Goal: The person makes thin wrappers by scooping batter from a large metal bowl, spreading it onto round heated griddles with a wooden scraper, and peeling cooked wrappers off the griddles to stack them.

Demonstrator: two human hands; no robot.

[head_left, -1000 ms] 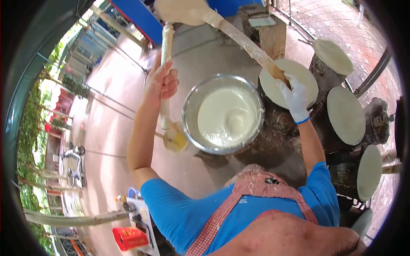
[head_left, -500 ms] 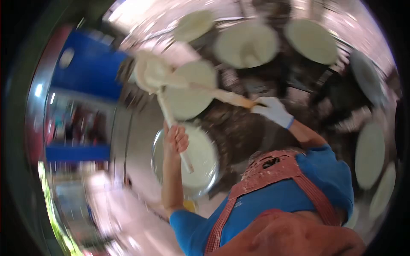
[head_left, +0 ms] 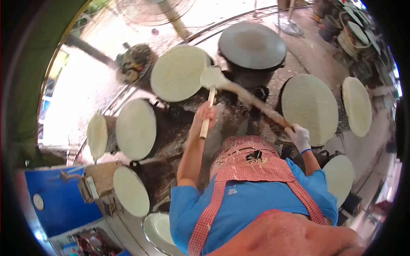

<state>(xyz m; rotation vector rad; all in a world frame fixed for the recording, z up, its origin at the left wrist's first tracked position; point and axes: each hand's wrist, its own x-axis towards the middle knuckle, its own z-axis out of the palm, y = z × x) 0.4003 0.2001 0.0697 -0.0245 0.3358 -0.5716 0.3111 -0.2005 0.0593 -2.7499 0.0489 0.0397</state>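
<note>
My bare left hand (head_left: 206, 113) is wrapped round a short pale wooden stick (head_left: 205, 128). My right hand (head_left: 300, 137), in a white glove, grips the end of a long wooden-handled ladle (head_left: 260, 104). The ladle's batter-coated head (head_left: 212, 78) meets the stick's top, so the stick's far end is hidden. Both tools are held in front of me, above the floor near the right edge of a round griddle covered with pale batter (head_left: 177, 72). Beyond them stands a bare grey griddle (head_left: 252, 45).
More batter-covered griddles ring me, among them one on the right (head_left: 309, 109) and one on the left (head_left: 136, 129). At lower left is a metal-rimmed basin (head_left: 160, 232) of pale batter. A basket of scraps (head_left: 136, 62) and a large fan (head_left: 156, 8) are farther off.
My body has turned right, so the basin has gone from under my left hand to the lower left. Both tools have swung along, and the ladle's head carries visibly less batter.
</note>
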